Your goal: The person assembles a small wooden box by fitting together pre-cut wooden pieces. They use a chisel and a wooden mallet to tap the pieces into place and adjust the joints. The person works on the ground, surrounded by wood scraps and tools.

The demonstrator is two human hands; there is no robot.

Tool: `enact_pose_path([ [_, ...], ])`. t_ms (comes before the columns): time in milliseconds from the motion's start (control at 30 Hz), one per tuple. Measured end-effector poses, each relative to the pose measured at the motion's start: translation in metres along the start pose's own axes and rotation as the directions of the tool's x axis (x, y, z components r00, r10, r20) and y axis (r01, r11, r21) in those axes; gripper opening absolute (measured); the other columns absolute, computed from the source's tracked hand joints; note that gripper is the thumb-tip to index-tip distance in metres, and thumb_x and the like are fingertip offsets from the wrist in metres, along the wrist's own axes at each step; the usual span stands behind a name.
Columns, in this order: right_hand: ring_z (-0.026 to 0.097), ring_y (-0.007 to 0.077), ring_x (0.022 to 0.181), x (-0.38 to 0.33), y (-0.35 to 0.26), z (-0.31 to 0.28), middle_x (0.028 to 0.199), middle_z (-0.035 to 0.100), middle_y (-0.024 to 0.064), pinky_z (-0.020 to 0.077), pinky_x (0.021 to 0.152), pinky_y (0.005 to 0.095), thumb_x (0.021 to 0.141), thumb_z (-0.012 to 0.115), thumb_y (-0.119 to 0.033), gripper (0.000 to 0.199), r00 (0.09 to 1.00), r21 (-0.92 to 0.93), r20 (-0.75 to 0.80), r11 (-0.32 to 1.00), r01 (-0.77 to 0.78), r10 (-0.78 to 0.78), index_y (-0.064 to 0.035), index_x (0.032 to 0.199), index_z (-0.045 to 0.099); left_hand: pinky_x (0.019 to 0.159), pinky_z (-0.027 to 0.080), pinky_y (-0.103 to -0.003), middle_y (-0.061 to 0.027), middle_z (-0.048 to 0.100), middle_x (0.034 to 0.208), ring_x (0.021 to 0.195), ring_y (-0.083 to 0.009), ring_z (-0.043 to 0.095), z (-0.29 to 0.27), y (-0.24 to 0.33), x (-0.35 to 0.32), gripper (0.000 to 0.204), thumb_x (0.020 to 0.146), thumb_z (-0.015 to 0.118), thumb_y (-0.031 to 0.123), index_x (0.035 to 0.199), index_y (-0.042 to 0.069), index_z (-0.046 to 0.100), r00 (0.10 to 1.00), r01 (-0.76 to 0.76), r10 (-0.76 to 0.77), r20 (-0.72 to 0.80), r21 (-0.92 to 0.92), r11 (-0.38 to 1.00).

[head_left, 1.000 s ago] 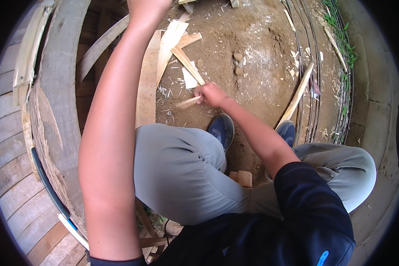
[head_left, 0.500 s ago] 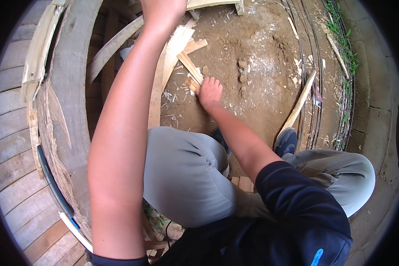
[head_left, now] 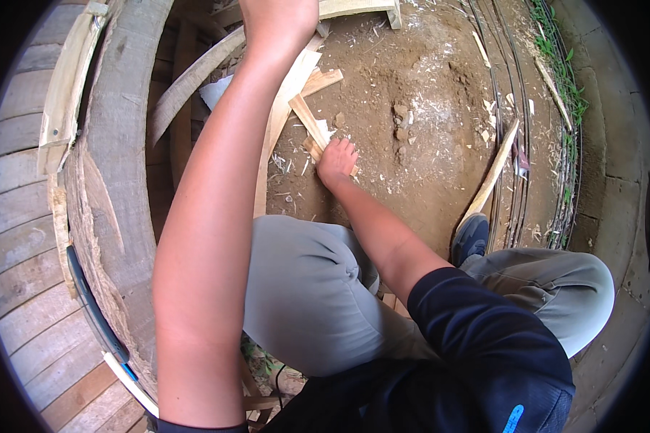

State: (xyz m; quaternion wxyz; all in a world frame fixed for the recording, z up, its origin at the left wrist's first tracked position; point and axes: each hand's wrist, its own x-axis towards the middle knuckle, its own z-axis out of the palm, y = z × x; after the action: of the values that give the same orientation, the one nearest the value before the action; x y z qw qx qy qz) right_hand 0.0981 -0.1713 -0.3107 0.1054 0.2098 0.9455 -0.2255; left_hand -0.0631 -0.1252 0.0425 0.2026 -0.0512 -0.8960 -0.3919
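My right hand (head_left: 336,160) is low over the dirt, its fingers curled over a short wooden piece (head_left: 311,149) that shows at both sides of the hand. A longer pale wood strip (head_left: 308,119) lies against it, its near end beside my fingers, with a white chip (head_left: 323,131) next to it. Further off, more flat offcuts (head_left: 321,83) lie crossed over each other. My left arm reaches far forward across the view. Only the wrist and base of my left hand (head_left: 282,25) show at the top edge; its fingers are out of the picture.
A thick weathered beam (head_left: 115,86) runs along my left, beside slatted boards (head_left: 22,245). A curved timber (head_left: 195,79) arches beyond my left arm. On the right, a long wood splinter (head_left: 492,169) lies by my shoe (head_left: 471,238) and thin dark rods (head_left: 521,195). Shavings litter the dirt.
My right hand has shifted slightly left and nearer, onto the short wooden piece, and its fingers are more curled. The view has shifted slightly; my left arm stays stretched forward.
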Motion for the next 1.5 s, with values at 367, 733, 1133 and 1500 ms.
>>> enact_pose_path([
  [367, 0.059, 0.0345, 0.118, -0.002, -0.007, 0.005, 0.115, 0.066, 0.0199, 0.0487, 0.098, 0.0504, 0.093, 0.058, -0.011, 0.034, 0.960, 0.200, 0.237, 0.974, 0.105, -0.152, -0.0023, 0.125, 0.054, 0.074, 0.050, -0.047, -0.0264, 0.067, 0.081, 0.081, -0.0366, 0.069, 0.002, -0.003, 0.006, 0.037, 0.093, 0.061, 0.031, 0.090, -0.005, 0.063, 0.999, 0.022, -0.021, -0.025, 0.014, 1.000],
  [733, 0.070, 0.0326, 0.094, 0.023, -0.080, -0.009, 0.112, 0.067, 0.0257, 0.0569, 0.080, 0.0420, 0.091, 0.072, -0.028, 0.059, 0.835, 0.792, 0.501, 0.510, -0.335, -0.228, 0.0072, 0.132, 0.048, 0.073, 0.049, -0.044, -0.0227, 0.066, 0.080, 0.077, -0.0304, 0.066, -0.002, -0.003, 0.004, 0.036, 0.093, 0.061, 0.031, 0.091, -0.005, 0.062, 0.998, 0.058, -0.058, -0.040, 0.003, 0.998],
  [1133, 0.066, 0.0385, 0.093, -0.021, 0.063, -0.060, 0.092, 0.067, 0.0188, 0.0525, 0.082, 0.0457, 0.084, 0.064, -0.010, 0.026, 0.998, 0.727, -0.062, 0.685, 0.051, -0.009, -0.0102, 0.110, 0.061, 0.073, 0.048, -0.039, -0.0131, 0.065, 0.075, 0.074, -0.0240, 0.062, -0.006, -0.017, 0.008, 0.042, 0.092, 0.063, 0.040, 0.089, -0.002, 0.064, 0.993, 0.112, -0.113, 0.023, 0.044, 0.993],
  [1500, 0.048, 0.0356, 0.130, 0.031, 0.297, -0.219, 0.138, 0.048, 0.0213, 0.0451, 0.104, 0.0483, 0.089, 0.071, -0.030, 0.056, 0.459, 0.242, -0.067, 0.461, -0.854, 0.886, -0.0029, 0.132, 0.047, 0.082, 0.050, -0.045, -0.0242, 0.069, 0.085, 0.086, -0.0373, 0.069, 0.024, 0.010, 0.006, 0.042, 0.092, 0.060, 0.038, 0.097, -0.004, 0.064, 0.993, 0.036, -0.036, 0.111, 0.009, 0.999],
])
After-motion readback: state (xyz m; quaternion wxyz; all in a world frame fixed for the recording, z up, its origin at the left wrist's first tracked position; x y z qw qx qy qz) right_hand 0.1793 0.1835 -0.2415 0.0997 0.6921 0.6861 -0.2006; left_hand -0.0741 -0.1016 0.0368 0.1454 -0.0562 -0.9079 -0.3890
